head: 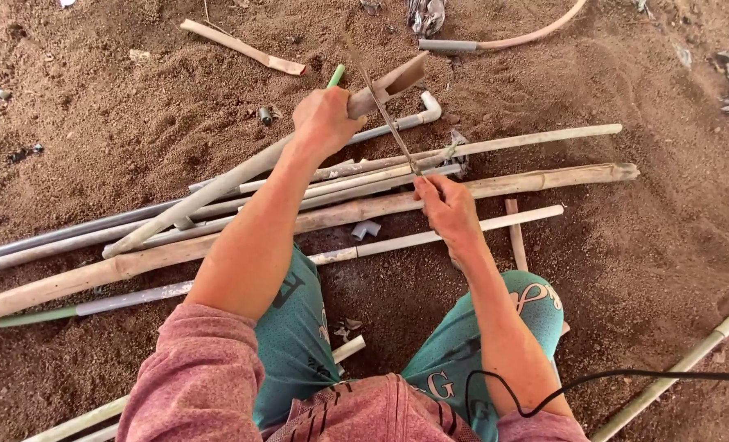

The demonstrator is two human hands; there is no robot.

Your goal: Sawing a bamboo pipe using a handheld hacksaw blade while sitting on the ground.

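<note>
- The left hand (325,119) is closed around a pale pipe (241,172) held at a slant above the dirt ground (135,98), its far end cut open on a bevel.
- The right hand (450,211) pinches the near end of a thin hacksaw blade (385,115), which runs up across the pipe just beside the left hand.
- Risk, as I judge it: the bare blade could flex or skip off the round pipe toward the left fingers, since the pipe is steadied by one hand only.
- The pipe looks dusty, scuffed and rigid; it hangs over a heap of similar pipes and bamboo poles (544,176).
</note>
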